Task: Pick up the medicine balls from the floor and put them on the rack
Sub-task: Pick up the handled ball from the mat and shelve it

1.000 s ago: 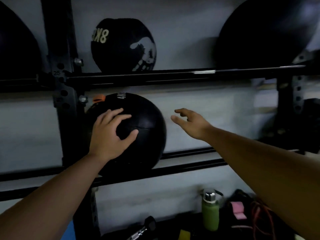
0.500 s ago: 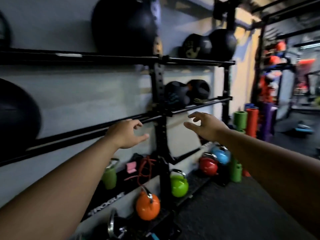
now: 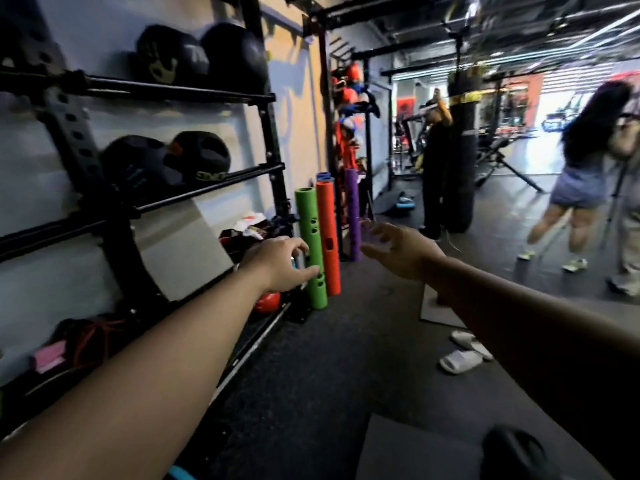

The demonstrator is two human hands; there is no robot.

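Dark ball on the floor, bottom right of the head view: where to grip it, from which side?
Only the rounded top of the dark ball shows at the frame's bottom edge, under the right forearm. It is round, with no handle visible, so probably cup its two opposite flanks, coming down from above. Both the left hand and right hand are empty and spread open.

Open floor [image 3: 329, 358] ahead; rack [image 3: 270, 140] and upright tubes [image 3: 313, 247] crowd left.
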